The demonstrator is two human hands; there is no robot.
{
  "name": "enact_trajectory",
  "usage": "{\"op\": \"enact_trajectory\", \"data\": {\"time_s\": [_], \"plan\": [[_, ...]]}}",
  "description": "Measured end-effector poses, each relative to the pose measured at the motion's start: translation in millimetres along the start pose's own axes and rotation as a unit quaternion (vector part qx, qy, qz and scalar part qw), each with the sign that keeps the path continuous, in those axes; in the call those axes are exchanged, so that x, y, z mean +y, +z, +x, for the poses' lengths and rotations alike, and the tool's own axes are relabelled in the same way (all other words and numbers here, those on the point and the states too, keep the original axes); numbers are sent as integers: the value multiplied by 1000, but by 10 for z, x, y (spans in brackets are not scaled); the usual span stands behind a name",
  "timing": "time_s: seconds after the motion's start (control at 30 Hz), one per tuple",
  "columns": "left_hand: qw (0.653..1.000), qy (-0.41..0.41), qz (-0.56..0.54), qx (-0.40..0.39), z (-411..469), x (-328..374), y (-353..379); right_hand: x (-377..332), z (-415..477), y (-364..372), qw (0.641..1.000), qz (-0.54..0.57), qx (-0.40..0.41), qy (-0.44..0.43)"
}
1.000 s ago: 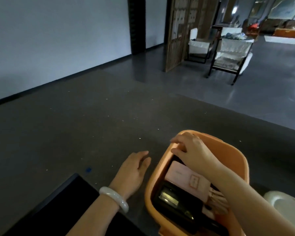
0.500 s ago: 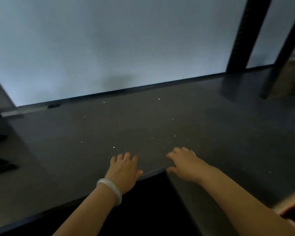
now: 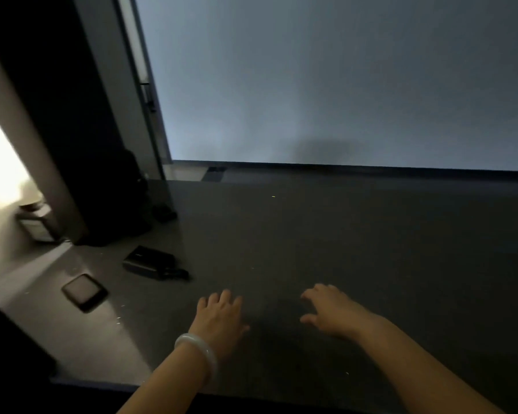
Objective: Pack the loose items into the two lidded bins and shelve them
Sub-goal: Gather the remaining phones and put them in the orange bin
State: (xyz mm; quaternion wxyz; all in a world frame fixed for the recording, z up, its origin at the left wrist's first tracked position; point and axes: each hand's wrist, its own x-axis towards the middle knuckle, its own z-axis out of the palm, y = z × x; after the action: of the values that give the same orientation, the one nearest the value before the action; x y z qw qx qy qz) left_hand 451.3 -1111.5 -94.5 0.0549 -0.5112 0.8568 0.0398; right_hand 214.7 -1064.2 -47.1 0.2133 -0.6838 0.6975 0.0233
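Both hands left the orange plastic bin, now out of view: left hand [image 3: 220, 318] and right hand [image 3: 332, 312] hover empty, fingers loosely spread. A black rectangular case [image 3: 150, 262] lies unpacked near the dark floor's [image 3: 371, 234] left edge.

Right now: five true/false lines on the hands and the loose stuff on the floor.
1. The left hand and right hand hold nothing. True.
2. The bangle is on the right wrist. False: it is on the left wrist.
3. A black box and a flat square item lie on the floor to the hands' left. True.
4. An orange bin stands between the hands. False: no bin in view.
5. The left hand touches the black box. False: they are apart.
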Motion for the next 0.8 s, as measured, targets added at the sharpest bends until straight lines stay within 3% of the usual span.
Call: {"op": "enact_trajectory", "data": {"time_s": [0.47,0.8], "plan": [[958,-280,-59,-23,128,-1069,-64,-1116,1995,-127,973,-64,-98,-197],[923,-366,-119,19,825,-1757,-50,-1740,2893,-77,973,-44,-104,-199]]}}
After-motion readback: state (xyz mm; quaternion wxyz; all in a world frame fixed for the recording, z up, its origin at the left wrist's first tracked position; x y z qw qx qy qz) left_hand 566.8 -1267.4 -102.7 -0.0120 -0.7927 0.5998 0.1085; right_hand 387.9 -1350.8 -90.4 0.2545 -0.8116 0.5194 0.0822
